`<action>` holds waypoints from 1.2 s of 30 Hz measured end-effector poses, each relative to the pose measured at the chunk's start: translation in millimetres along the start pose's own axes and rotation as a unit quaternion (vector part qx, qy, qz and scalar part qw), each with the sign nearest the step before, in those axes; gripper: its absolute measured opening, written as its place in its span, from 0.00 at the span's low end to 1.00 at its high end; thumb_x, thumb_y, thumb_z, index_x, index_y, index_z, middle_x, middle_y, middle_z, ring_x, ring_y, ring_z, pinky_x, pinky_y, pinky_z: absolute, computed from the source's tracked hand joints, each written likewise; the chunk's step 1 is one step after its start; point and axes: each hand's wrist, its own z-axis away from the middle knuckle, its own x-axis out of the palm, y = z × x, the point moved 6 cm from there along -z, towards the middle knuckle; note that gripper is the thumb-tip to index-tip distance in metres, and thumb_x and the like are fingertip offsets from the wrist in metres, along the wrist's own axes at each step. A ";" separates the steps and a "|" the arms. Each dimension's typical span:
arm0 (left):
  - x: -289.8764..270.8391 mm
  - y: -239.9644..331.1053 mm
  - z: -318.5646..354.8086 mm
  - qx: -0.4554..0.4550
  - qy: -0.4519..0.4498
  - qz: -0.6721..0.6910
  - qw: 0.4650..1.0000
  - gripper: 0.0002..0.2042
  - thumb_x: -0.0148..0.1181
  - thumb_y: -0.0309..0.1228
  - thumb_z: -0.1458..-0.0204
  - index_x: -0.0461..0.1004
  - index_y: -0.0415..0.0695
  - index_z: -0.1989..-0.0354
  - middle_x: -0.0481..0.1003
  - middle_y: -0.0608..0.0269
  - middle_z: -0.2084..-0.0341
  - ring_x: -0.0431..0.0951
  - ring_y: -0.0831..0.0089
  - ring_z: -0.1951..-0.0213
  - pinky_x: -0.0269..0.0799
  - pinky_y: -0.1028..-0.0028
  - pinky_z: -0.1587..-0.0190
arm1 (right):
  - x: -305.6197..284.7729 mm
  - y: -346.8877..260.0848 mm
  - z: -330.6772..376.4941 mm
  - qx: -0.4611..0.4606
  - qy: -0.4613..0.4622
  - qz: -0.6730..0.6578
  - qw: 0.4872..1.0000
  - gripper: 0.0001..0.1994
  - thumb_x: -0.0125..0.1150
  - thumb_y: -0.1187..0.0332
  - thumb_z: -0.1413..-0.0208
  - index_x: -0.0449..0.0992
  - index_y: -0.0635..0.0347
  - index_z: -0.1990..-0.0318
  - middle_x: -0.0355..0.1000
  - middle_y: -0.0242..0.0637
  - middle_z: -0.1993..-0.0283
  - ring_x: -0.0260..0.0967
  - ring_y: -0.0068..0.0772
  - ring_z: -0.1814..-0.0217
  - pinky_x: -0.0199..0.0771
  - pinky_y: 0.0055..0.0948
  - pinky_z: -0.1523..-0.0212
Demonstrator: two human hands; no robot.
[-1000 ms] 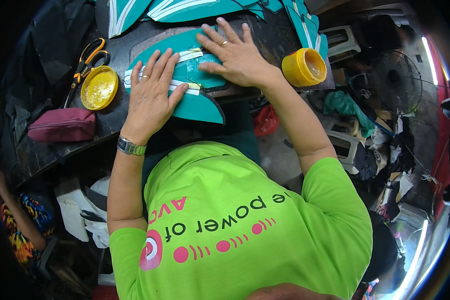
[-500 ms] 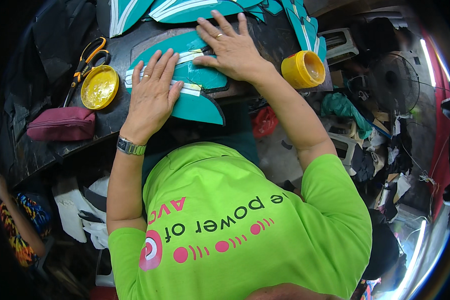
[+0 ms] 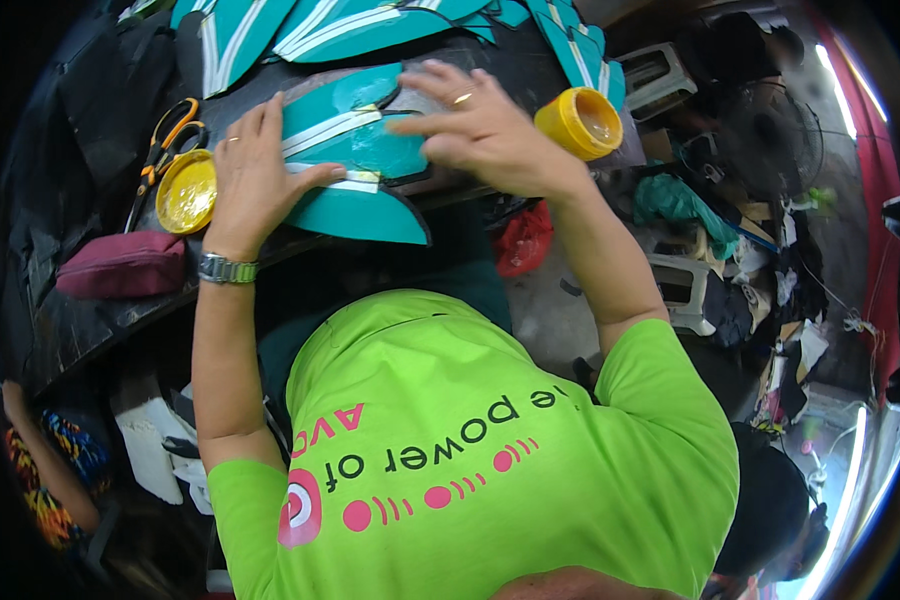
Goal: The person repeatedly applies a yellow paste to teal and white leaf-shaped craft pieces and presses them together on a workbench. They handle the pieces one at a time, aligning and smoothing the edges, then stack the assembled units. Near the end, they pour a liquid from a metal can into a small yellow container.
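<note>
Shifted since the earlier frames: right hand (image 3: 480, 130) now lifted off its flat press, fingers curled and pinching at the upper edge of the teal curved piece (image 3: 355, 135); left hand (image 3: 255, 175) kept flat on that piece, much as before. Dark worktable (image 3: 100, 310) spread across the upper left, carrying everything named below. Behind the teal curved piece, at the far edge of the table, a fan of more teal pieces with pale stripes (image 3: 310, 30). Teal curved piece itself lying flat near the table's front edge, crossed by a pale stripe, with a second teal pointed piece (image 3: 365, 215) underneath, jutting toward the table's front edge. Left of the teal curved piece and well apart from it, near the front edge, a maroon pouch (image 3: 120, 265). Left hand open, fingers spread, palm down on the left part of the teal curved piece, metal watch (image 3: 227, 268) at the wrist. Right hand half closed, fingertips together on the piece's top right, ring on one finger; whether anything small sits between the fingertips cannot be told. Right of the teal curved piece, just past the right hand, a yellow open pot (image 3: 580, 122). Left of the piece, just beside the left hand, a yellow round lid (image 3: 185, 190). Beyond the lid, farther left, orange-handled scissors (image 3: 165, 140).
</note>
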 end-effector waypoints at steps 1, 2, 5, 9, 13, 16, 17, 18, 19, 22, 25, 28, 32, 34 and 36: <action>-1.1 -2.3 -2.5 -0.012 -0.015 0.008 1.000 0.48 0.75 0.58 0.61 0.67 0.38 0.36 0.70 0.48 0.43 0.69 0.49 0.41 0.63 0.53 0.40 | -27.0 10.0 15.6 0.022 0.054 -0.033 0.998 0.18 0.49 0.58 0.32 0.83 0.53 0.46 0.66 0.40 0.29 0.55 0.44 0.25 0.52 0.45 0.27; -2.1 -4.6 -5.9 -0.016 -0.034 0.020 0.999 0.45 0.77 0.55 0.64 0.70 0.41 0.37 0.71 0.48 0.47 0.70 0.49 0.44 0.66 0.53 0.42 | -42.8 33.4 32.3 0.126 0.082 -0.283 0.947 0.19 0.49 0.58 0.31 0.84 0.58 0.49 0.71 0.40 0.35 0.64 0.38 0.33 0.62 0.33 0.34; -2.6 -10.0 -14.0 -0.062 -0.066 0.066 0.994 0.40 0.80 0.46 0.66 0.72 0.43 0.41 0.71 0.49 0.47 0.70 0.49 0.44 0.67 0.55 0.42 | -105.6 64.5 86.6 0.159 0.165 0.189 0.955 0.14 0.52 0.60 0.33 0.82 0.43 0.47 0.78 0.40 0.58 0.73 0.45 0.51 0.74 0.37 0.48; -5.9 -5.1 -17.2 -0.068 -0.011 0.148 0.987 0.39 0.81 0.40 0.67 0.70 0.45 0.42 0.74 0.49 0.47 0.73 0.50 0.44 0.68 0.56 0.42 | -85.4 129.2 137.8 0.441 -0.006 0.227 0.868 0.25 0.46 0.37 0.35 0.80 0.36 0.44 0.73 0.51 0.41 0.70 0.53 0.38 0.72 0.44 0.40; -7.5 -6.6 -22.3 -0.062 0.078 0.217 0.971 0.36 0.79 0.37 0.63 0.70 0.48 0.42 0.77 0.50 0.48 0.77 0.51 0.44 0.70 0.58 0.44 | -72.9 151.2 145.8 0.525 -0.030 0.176 0.832 0.39 0.41 0.27 0.40 0.82 0.51 0.47 0.70 0.56 0.38 0.71 0.56 0.38 0.71 0.41 0.40; -10.5 -15.5 -35.0 -0.035 0.154 0.131 0.979 0.30 0.76 0.37 0.56 0.72 0.51 0.43 0.77 0.52 0.47 0.76 0.51 0.44 0.70 0.58 0.44 | -97.0 129.3 129.1 0.413 0.131 0.159 0.887 0.34 0.44 0.33 0.36 0.85 0.53 0.56 0.76 0.44 0.46 0.75 0.52 0.46 0.75 0.45 0.48; -7.1 -20.1 -38.4 -0.036 0.145 0.105 0.983 0.27 0.75 0.37 0.54 0.74 0.50 0.44 0.76 0.52 0.46 0.75 0.49 0.44 0.70 0.58 0.43 | -107.9 116.5 132.6 0.430 0.190 0.225 0.854 0.32 0.43 0.34 0.35 0.84 0.51 0.56 0.77 0.42 0.48 0.75 0.52 0.46 0.76 0.47 0.50; -1.0 -23.0 -39.3 -0.037 0.128 0.092 0.987 0.25 0.73 0.39 0.53 0.75 0.52 0.45 0.75 0.52 0.45 0.74 0.49 0.43 0.69 0.57 0.42 | -108.8 101.7 128.4 0.418 0.148 0.304 0.843 0.33 0.41 0.32 0.36 0.84 0.49 0.53 0.77 0.47 0.50 0.76 0.53 0.49 0.77 0.49 0.53; 6.2 -24.6 -39.5 -0.037 0.112 0.081 0.990 0.23 0.72 0.41 0.51 0.76 0.53 0.45 0.74 0.52 0.44 0.73 0.50 0.42 0.69 0.57 0.42 | -102.2 93.7 124.9 0.443 0.063 0.316 0.837 0.33 0.41 0.34 0.34 0.84 0.51 0.55 0.77 0.49 0.51 0.76 0.53 0.49 0.76 0.48 0.53; 19.6 -28.5 -36.5 -0.026 0.109 0.048 0.993 0.20 0.69 0.45 0.48 0.78 0.57 0.47 0.71 0.52 0.40 0.70 0.51 0.39 0.66 0.55 0.41 | -95.6 68.0 119.7 0.557 -0.138 0.280 0.770 0.35 0.40 0.37 0.32 0.84 0.61 0.64 0.76 0.55 0.51 0.76 0.55 0.53 0.75 0.48 0.55; 25.7 -31.0 -32.8 -0.018 0.119 0.045 0.992 0.18 0.67 0.47 0.46 0.79 0.60 0.47 0.70 0.49 0.40 0.69 0.50 0.38 0.64 0.54 0.41 | -97.7 18.1 98.2 0.460 -0.131 0.220 0.850 0.29 0.47 0.40 0.35 0.85 0.55 0.59 0.76 0.52 0.49 0.76 0.54 0.53 0.76 0.44 0.54; 25.7 -30.7 -33.3 -0.006 0.132 0.046 0.990 0.18 0.67 0.47 0.46 0.80 0.60 0.48 0.71 0.49 0.41 0.70 0.50 0.40 0.65 0.54 0.43 | -84.3 -20.5 57.4 0.201 0.097 0.084 0.971 0.18 0.61 0.48 0.40 0.86 0.47 0.55 0.75 0.48 0.44 0.73 0.48 0.45 0.73 0.39 0.47; 24.7 -29.9 -33.3 -0.005 0.130 0.045 0.991 0.18 0.67 0.47 0.46 0.80 0.61 0.47 0.71 0.50 0.41 0.70 0.51 0.40 0.65 0.54 0.43 | 22.5 -9.3 4.1 0.052 0.028 0.040 0.997 0.28 0.44 0.38 0.34 0.70 0.32 0.32 0.43 0.38 0.18 0.33 0.50 0.17 0.32 0.61 0.23; 24.3 -29.9 -32.1 -0.007 0.126 0.043 0.991 0.18 0.67 0.47 0.46 0.80 0.62 0.47 0.71 0.50 0.41 0.70 0.51 0.40 0.65 0.54 0.43 | 61.7 2.8 -15.1 0.061 0.003 0.082 0.995 0.29 0.43 0.37 0.34 0.62 0.28 0.28 0.40 0.36 0.18 0.29 0.50 0.16 0.28 0.67 0.24; 24.2 -29.0 -31.8 0.000 0.131 0.043 0.990 0.18 0.67 0.48 0.46 0.80 0.62 0.47 0.71 0.50 0.41 0.70 0.50 0.40 0.66 0.54 0.43 | 81.6 13.4 -26.9 0.069 -0.012 0.129 0.989 0.33 0.42 0.35 0.35 0.52 0.24 0.24 0.38 0.34 0.17 0.25 0.51 0.15 0.25 0.72 0.25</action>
